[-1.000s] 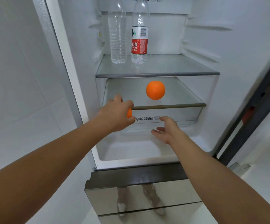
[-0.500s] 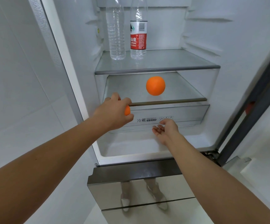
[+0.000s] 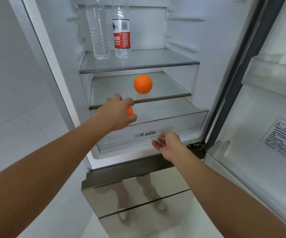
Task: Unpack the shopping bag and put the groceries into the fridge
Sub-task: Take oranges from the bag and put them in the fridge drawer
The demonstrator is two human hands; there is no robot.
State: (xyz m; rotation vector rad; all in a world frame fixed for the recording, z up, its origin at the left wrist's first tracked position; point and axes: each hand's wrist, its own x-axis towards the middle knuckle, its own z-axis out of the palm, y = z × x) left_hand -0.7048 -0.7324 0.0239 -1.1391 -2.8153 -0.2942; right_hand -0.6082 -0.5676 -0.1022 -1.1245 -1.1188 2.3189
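left hand (image 3: 116,114) gripping orange (image 3: 130,111), open fridge (image 3: 181,31), crisper drawer (image 3: 156,133)

The bottle (image 3: 122,38) label reads "SPRING" and "550ml"; the crisper drawer (image 3: 173,127) front reads "冷藏 FRESHBOX".

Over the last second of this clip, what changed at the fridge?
The left hand carried its orange up to the front edge of the lower glass shelf, grip unchanged. The right hand stayed by the crisper drawer, empty. The shelved orange and both bottles did not move.
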